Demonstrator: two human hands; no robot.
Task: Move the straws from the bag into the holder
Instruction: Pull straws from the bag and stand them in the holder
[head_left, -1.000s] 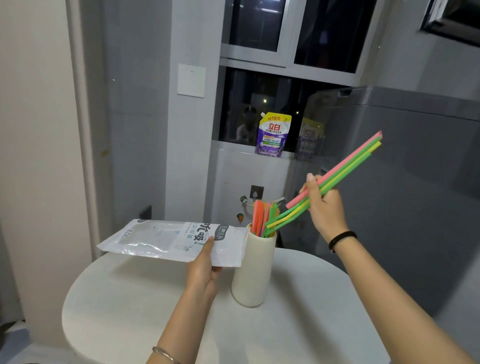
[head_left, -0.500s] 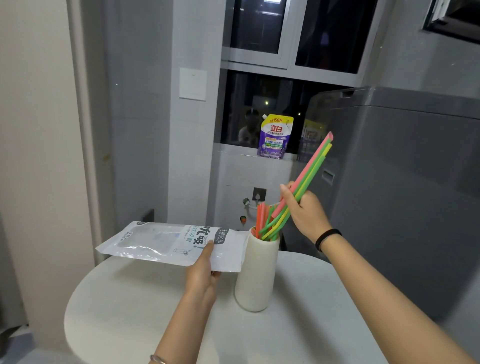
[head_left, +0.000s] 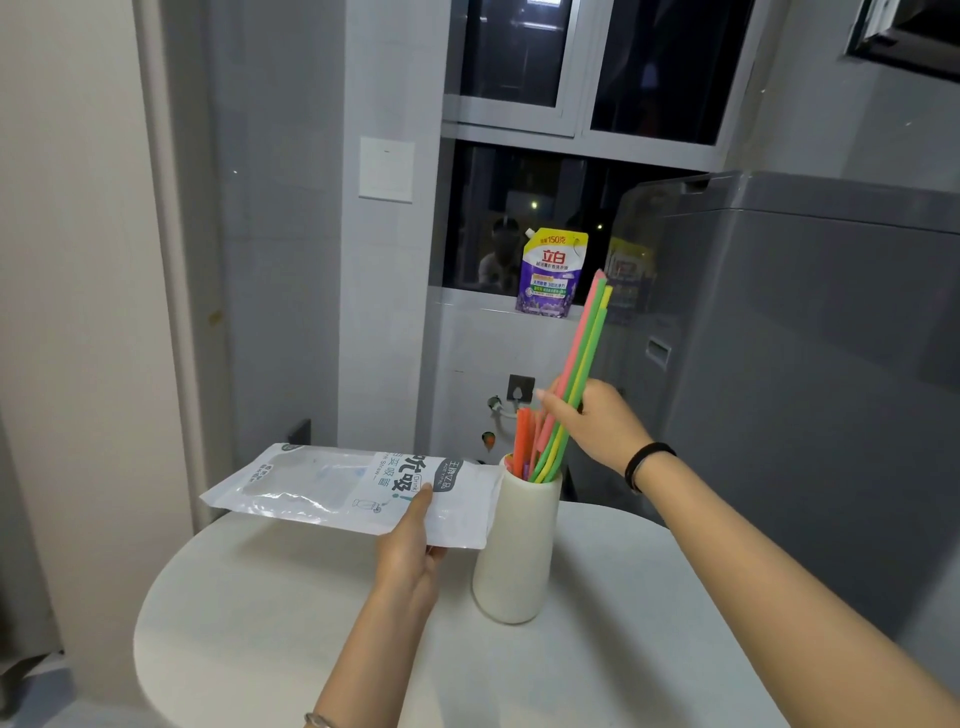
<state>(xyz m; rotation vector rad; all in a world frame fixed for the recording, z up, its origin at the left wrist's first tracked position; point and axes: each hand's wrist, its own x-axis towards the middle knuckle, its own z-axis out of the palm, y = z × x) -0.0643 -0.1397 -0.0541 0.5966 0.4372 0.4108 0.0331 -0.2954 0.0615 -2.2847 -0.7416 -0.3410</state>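
Observation:
A cream, vase-shaped holder (head_left: 517, 551) stands on the round white table (head_left: 291, 623). Several orange and pink straws stand inside it. My right hand (head_left: 597, 423) grips a bundle of pink, green and yellow straws (head_left: 584, 343); their lower ends are inside the holder's mouth and the bundle leans steeply up to the right. My left hand (head_left: 410, 553) holds a flat white and clear plastic bag (head_left: 343, 488) level above the table, just left of the holder, thumb on top. No straws show inside the bag.
A tall grey appliance (head_left: 805, 389) stands close on the right behind the table. A purple detergent pouch (head_left: 550, 273) sits on the window sill behind. A wall and door frame (head_left: 171, 260) lie to the left.
My right hand has swung the straw bundle from a low slant to nearly upright and moved it down and left, so the lower ends have gone deeper into the holder. The bag has stayed in place.

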